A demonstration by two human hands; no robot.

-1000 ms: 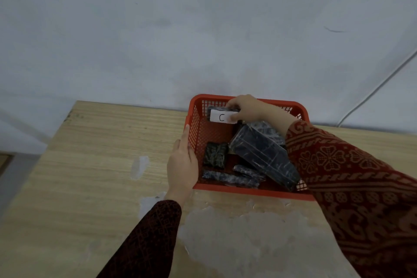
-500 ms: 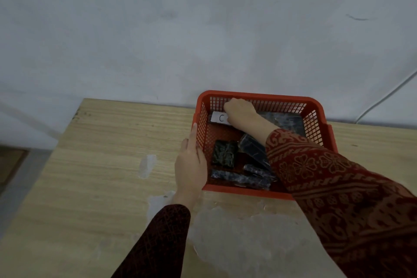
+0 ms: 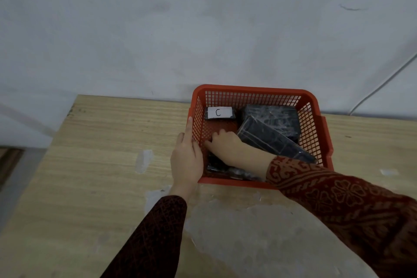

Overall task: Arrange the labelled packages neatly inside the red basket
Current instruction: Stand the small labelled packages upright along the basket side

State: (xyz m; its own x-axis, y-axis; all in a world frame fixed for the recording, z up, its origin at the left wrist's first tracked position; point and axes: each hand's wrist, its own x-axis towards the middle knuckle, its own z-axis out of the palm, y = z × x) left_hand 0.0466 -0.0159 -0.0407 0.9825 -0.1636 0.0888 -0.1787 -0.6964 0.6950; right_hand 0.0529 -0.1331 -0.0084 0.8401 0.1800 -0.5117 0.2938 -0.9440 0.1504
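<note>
The red basket (image 3: 252, 89) stands at the table's back edge. A small dark package with a white label "C" (image 3: 220, 112) lies flat in its back left corner. A large black wrapped package (image 3: 279, 115) fills the back right, and a long black package (image 3: 270, 142) leans tilted across it. Thin dark packages (image 3: 234, 172) lie along the front wall. My left hand (image 3: 186, 160) presses on the basket's left wall from outside. My right hand (image 3: 232, 149) is inside at the front left, fingers curled down over a small dark package that it mostly hides.
The wooden table (image 3: 101, 165) has a pale worn patch (image 3: 248, 232) in front of the basket. Its left edge drops to the floor. A grey wall rises right behind the basket, with a white cable (image 3: 383, 83) running down it at the right.
My right hand let go of the "C" package in the back left corner and drew back to the front left of the basket. My left hand stayed on the basket's side.
</note>
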